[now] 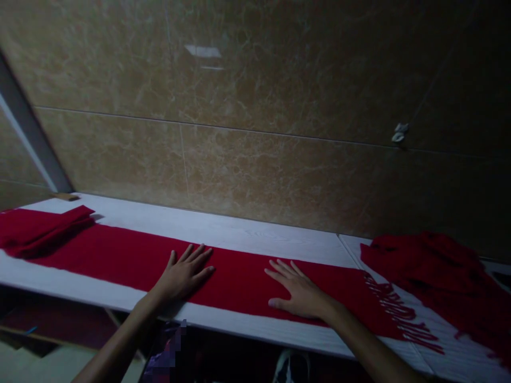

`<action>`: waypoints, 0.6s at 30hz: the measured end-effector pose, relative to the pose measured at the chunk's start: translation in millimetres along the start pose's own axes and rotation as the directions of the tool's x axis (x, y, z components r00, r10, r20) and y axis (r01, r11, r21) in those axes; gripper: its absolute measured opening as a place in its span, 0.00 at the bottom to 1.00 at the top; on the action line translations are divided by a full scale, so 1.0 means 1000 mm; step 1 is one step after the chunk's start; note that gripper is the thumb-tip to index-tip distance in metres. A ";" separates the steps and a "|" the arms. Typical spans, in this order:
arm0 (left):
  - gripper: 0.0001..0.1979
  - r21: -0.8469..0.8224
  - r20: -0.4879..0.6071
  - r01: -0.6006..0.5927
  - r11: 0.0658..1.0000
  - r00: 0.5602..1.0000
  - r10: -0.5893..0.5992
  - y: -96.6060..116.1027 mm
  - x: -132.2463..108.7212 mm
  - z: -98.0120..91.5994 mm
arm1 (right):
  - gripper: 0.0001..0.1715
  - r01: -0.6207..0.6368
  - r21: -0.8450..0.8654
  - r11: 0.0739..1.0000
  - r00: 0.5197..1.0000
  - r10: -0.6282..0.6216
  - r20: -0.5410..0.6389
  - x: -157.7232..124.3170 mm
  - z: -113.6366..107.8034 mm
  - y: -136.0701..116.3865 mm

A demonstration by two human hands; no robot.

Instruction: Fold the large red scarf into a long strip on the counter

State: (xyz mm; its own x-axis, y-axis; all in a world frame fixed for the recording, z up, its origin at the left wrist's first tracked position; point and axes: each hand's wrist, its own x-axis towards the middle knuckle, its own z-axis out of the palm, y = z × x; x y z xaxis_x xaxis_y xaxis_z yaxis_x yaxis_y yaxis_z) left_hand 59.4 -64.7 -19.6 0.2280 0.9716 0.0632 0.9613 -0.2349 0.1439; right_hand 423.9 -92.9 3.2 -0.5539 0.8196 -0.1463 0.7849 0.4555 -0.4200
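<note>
A long red scarf [239, 282] with a fringed right end lies flat along a narrow white table. My left hand [184, 275] rests palm down on its middle, fingers spread, near the front edge. Farther right, my right hand [299, 292] also presses flat on the cloth with its fingers apart. Neither hand grips anything. At the far left the red fabric is bunched and folded over itself. The fringe [399, 311] spreads over the white surface to the right of my right hand.
A heap of red fabric [435, 271] sits at the table's right end. Behind the white table [255, 234] stands a brown marbled tile wall [255, 175] with a small white fitting [400, 133]. A small brown block [65, 197] is at the back left. Below, a shoe [292, 366] shows.
</note>
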 end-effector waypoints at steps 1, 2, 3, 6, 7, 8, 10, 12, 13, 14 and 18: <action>0.35 0.010 0.003 -0.004 1.000 1.000 0.004 -0.001 0.000 0.001 | 0.54 -0.018 -0.014 1.000 1.000 0.018 -0.012 -0.002 0.000 0.003; 0.34 0.019 0.003 -0.008 1.000 1.000 0.008 -0.001 0.000 0.002 | 0.54 -0.037 -0.026 0.999 0.999 0.037 -0.025 -0.003 0.001 0.006; 0.34 0.028 0.002 -0.012 1.000 1.000 0.012 -0.001 0.000 0.002 | 0.54 -0.054 -0.034 0.998 0.998 0.053 -0.039 -0.004 0.002 0.009; 0.33 0.055 0.002 -0.006 0.998 1.000 0.006 -0.001 0.001 0.003 | 0.52 -0.077 -0.031 0.997 0.994 0.074 -0.078 -0.006 0.003 0.018; 0.33 0.064 0.005 -0.002 0.998 1.000 0.002 -0.001 0.001 0.003 | 0.52 -0.081 -0.029 0.996 0.993 0.078 -0.090 -0.006 0.003 0.021; 0.32 0.073 0.013 0.002 0.997 1.000 -0.003 0.000 0.002 0.003 | 0.51 -0.087 -0.031 0.996 0.991 0.083 -0.104 -0.006 0.004 0.025; 0.31 0.094 0.031 -0.010 0.996 1.000 0.007 0.000 0.002 0.003 | 0.48 -0.120 -0.046 0.992 0.984 0.112 -0.136 -0.009 0.003 0.035; 0.29 0.120 0.039 -0.041 0.992 0.999 0.036 -0.002 0.002 0.004 | 0.45 -0.170 -0.062 0.983 0.974 0.158 -0.161 -0.014 0.000 0.046; 0.28 0.128 0.034 -0.061 0.990 0.998 0.057 -0.003 0.002 0.005 | 0.44 -0.194 -0.069 0.979 0.969 0.180 -0.169 -0.019 -0.001 0.053; 0.27 0.131 0.024 -0.080 0.988 0.997 0.078 -0.004 0.002 0.006 | 0.44 -0.214 -0.074 0.974 0.965 0.198 -0.173 -0.024 -0.003 0.059; 0.25 0.103 -0.014 -0.131 0.986 0.991 0.133 -0.008 0.002 0.008 | 0.44 -0.300 -0.088 0.950 0.941 0.279 -0.191 -0.049 -0.006 0.083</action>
State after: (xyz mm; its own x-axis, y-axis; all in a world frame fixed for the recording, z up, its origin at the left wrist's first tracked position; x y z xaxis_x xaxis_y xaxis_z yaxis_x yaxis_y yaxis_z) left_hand 53.1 -60.7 -28.3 0.3518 0.9312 0.0957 0.9339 -0.3562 0.0323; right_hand 518.0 -93.6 -18.9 -0.2492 0.9649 -0.0834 0.9362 0.2179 -0.2759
